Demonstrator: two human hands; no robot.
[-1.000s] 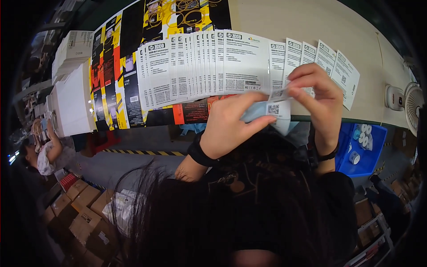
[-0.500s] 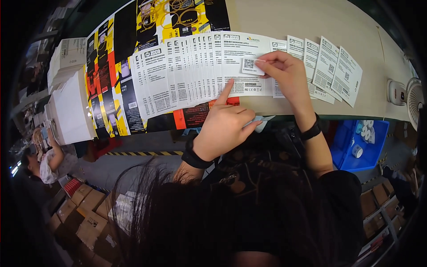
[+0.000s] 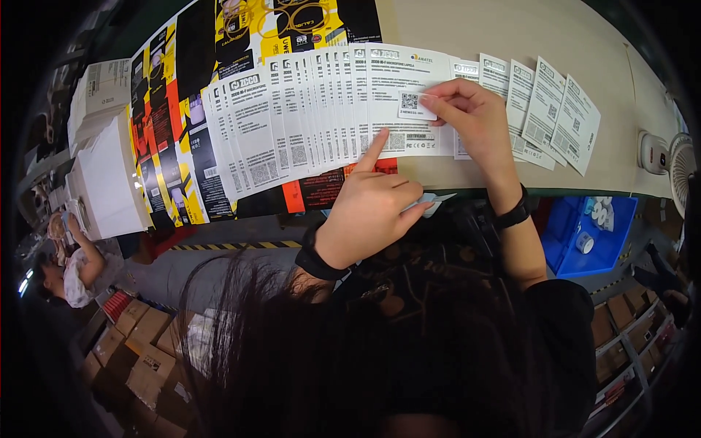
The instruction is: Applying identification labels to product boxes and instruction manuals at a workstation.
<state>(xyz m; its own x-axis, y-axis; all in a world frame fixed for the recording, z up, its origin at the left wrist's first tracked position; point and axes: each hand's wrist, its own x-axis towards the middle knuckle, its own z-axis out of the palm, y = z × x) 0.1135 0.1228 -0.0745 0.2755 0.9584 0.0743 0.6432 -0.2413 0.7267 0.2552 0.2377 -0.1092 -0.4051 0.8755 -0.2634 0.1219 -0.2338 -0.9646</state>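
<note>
Between the thumb and forefinger of my right hand is a small white sticker with a square code. The sticker lies over the uppermost white printed card of a long overlapping row. My left hand has its forefinger stretched out, the tip touching this card's lower part. Its other fingers are curled, and a pale bluish sheet sticks out beside the thumb; the hand hides most of it. To the right of my right hand, several more white cards lie fanned out.
Black, yellow and red printed sheets lie under the row, with rubber bands above. White card stacks stand at the left. A small fan is far right; a blue bin stands below. Another person is at left.
The view has shifted slightly, so the cards on the right appear farther right. Both hands keep nearly the same pose, and the sticker stays pinched over the card.
</note>
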